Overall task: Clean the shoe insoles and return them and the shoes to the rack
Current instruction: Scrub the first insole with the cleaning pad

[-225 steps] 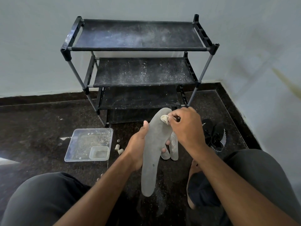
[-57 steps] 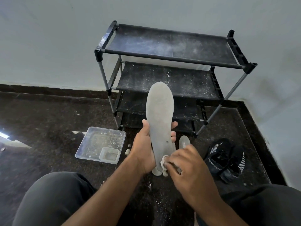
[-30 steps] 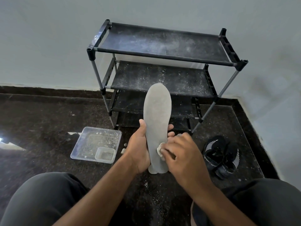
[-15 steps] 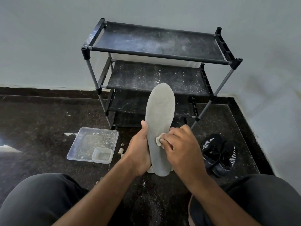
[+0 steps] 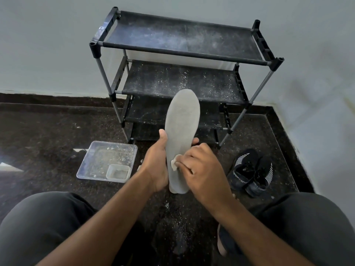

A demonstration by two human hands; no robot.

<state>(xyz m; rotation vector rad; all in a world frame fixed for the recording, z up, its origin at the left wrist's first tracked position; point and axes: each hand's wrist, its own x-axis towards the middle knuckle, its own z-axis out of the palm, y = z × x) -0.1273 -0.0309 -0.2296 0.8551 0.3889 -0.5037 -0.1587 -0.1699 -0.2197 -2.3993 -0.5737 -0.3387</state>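
Observation:
A long grey insole (image 5: 181,127) stands upright in front of me, toe end up. My left hand (image 5: 156,166) grips its lower half from the left, thumb along the edge and fingertips showing on the right side. My right hand (image 5: 199,169) pinches a small white wad of cloth (image 5: 174,163) and presses it against the insole's lower part. A pair of black shoes (image 5: 251,172) with white stripes lies on the floor to the right. The black shoe rack (image 5: 184,54) stands behind against the wall, its dusty shelves bare.
A clear plastic tray (image 5: 107,163) holding a smaller clear tub sits on the dark floor at the left. White dust speckles the floor under my hands. My knees fill the lower corners. Walls meet in a corner at the right.
The insole has stayed upright in my left hand while my right hand rubs the cloth over its lower part, shifting it slightly. The view has drifted a little.

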